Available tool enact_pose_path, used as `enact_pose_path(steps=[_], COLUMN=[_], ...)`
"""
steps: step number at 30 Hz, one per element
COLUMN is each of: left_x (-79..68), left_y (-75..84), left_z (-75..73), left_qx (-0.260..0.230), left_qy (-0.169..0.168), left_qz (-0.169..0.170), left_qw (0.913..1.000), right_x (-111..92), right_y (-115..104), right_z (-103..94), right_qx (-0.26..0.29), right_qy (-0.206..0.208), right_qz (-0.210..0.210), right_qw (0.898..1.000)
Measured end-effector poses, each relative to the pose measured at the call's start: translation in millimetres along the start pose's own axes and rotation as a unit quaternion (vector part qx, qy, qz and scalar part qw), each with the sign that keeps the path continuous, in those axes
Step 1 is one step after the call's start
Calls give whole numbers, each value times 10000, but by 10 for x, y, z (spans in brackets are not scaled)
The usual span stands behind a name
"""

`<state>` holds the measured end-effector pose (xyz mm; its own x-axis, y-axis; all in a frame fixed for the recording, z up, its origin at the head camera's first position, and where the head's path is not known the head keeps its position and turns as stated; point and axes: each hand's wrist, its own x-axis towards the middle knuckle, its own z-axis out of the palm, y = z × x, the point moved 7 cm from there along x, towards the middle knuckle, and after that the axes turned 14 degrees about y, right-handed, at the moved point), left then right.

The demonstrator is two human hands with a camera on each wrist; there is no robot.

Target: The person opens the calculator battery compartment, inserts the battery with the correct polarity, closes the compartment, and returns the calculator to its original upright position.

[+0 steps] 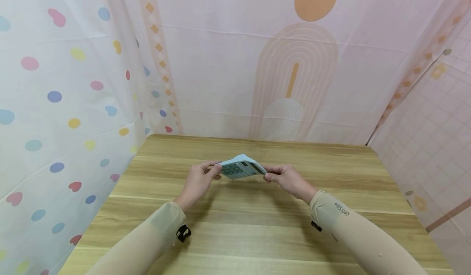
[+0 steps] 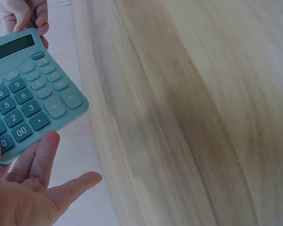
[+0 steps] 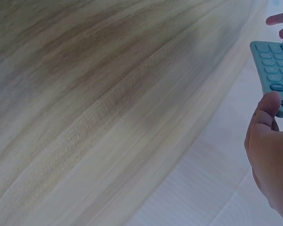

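A light blue calculator (image 1: 241, 167) with darker teal number keys is held tilted above the wooden table, its display end toward the right. My left hand (image 1: 201, 180) pinches the key end, thumb on the front face. At the display end, my right hand (image 1: 288, 179) grips the edge between thumb and fingers. The left wrist view shows the calculator (image 2: 35, 89) with its number keys and grey display, the left hand (image 2: 30, 188) at its lower edge. In the right wrist view, the right hand (image 3: 271, 150) has its thumb by the display.
The wood-grain table (image 1: 250, 234) spreads beneath both hands. A patterned curtain (image 1: 220, 70) hangs behind its far edge, a dotted curtain (image 1: 66, 144) on the left, and a grid-patterned one (image 1: 434, 132) on the right.
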<state>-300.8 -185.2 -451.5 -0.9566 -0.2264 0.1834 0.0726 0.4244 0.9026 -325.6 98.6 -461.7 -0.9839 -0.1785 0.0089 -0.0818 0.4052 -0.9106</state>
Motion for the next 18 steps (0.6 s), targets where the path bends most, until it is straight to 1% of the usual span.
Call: enact_pose_path(steps=[3, 6, 10, 13, 18], left_x=[-6, -7, -6, -15, -31], left_y=[7, 7, -22, -39, -34], left_z=[-8, -11, -5, 9, 19], left_qx=[-46, -89, -225, -349, -468], left_qy=[-27, -57, -115, -227, -350], left_qz=[-126, -256, -498, -648, -711], left_qw=[9999, 9996, 9984, 9970, 9958], right_x=[13, 21, 31, 36, 49], right_y=[-6, 6, 26, 22, 0], right_z=[-6, -24, -57, -81, -110], right_qx=[146, 264, 296, 259, 216], right_qy=[152, 293, 419, 464, 525], right_qz=[-24, 58, 210, 213, 94], right_qw=[9998, 9992, 9985, 9984, 9983])
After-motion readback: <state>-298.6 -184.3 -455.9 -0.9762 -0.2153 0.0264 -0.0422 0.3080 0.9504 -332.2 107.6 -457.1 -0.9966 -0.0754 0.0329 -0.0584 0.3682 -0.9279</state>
